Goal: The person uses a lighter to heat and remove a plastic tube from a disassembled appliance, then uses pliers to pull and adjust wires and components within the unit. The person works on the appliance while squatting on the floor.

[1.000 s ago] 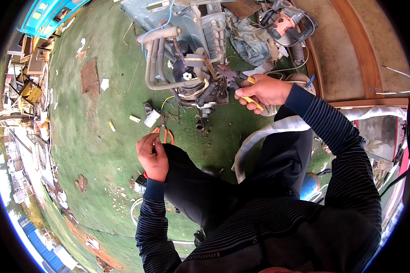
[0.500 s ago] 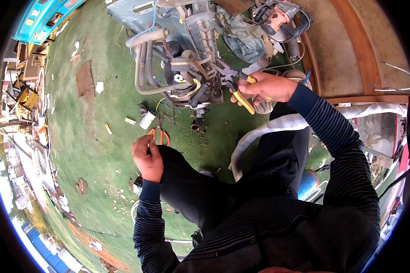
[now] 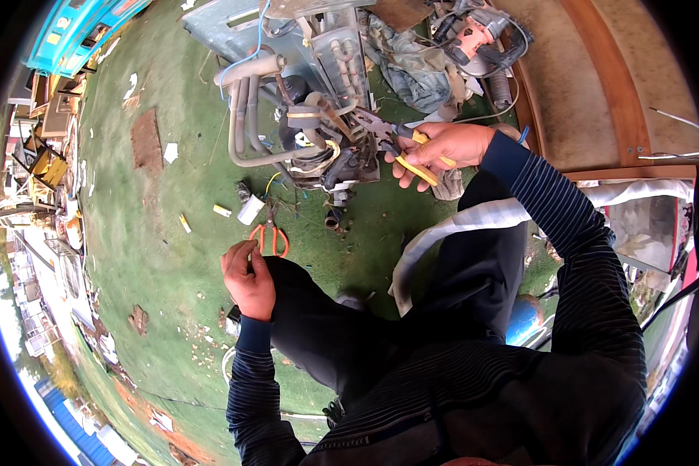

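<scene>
hands set well apart: the right hand (image 3: 446, 147) is wrapped around a pair of yellow-handled, dark-headed metal pliers (image 3: 402, 131), while the left hand (image 3: 247, 279) hangs with its fingers curled beside the black-trousered left knee (image 3: 293, 283) (whether it pinches anything, i cannot tell). the pliers point at the right edge of a grey metal unit with bent pipes and a rounded black core (image 3: 307, 118), standing on the green floor (image 3: 155, 225); whether their jaws bite on it is too unclear to say.

neither hand braces the unit, so a hard pull could shift or tip it, and a slanted, one-handed hold could let the pliers slip and knock the knuckles on metal. a thin blue cable (image 3: 258, 46) looped over the pipes might snag. an orange-handled, scissor-like tool (image 3: 281, 242) lies close to the left fingertips, and could scratch them if that hand drops carelessly.
</scene>
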### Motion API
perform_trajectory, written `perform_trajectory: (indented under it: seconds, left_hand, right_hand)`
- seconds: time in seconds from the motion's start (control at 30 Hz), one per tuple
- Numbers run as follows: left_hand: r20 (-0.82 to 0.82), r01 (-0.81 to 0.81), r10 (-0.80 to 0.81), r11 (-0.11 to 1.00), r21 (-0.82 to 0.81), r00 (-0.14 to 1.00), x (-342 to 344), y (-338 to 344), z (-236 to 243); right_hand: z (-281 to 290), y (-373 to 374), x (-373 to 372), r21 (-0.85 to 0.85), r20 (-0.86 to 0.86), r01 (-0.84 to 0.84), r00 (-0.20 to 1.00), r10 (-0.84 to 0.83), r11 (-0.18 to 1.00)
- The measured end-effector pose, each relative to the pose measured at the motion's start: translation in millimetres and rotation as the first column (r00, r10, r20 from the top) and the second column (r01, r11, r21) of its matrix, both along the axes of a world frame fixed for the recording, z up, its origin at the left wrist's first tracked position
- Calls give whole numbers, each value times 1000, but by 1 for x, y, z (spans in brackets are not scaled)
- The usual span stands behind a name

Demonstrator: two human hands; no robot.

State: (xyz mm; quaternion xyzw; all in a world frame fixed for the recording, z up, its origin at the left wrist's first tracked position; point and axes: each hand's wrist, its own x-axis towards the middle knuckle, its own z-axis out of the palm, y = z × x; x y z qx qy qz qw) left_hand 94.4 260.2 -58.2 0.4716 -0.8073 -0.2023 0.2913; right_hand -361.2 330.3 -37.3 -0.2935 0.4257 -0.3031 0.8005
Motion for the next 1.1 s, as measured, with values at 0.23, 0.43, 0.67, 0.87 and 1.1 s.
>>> perform_trajectory:
  seconds: [0.23, 0.43, 0.67, 0.87, 1.1]
  left_hand:
    - [9, -24, 23, 997, 67, 1000, -2, 0, 0]
    - [25, 21, -20, 1000, -17, 999, -1, -1, -2]
    - [35, 2, -3, 1000, 29, 999, -8, -1, 2]
    - [35, 14, -15, 1000, 16, 999, -9, -2, -1]
    - [17, -10, 8, 998, 69, 1000, -11, -2, -1]
  right_hand:
    - [-13, 1, -5, 64, 118, 33, 992, -40, 997]
    - [3, 4, 24, 121, 42, 145, 988, -151, 982]
    - [-34, 8, 57, -498, -609, 115, 659, -441, 860]
    - [-30, 9, 89, -527, -772, 132, 339, -538, 839]
    - [-37, 11, 94, -591, -783, 83, 180, -595, 802]
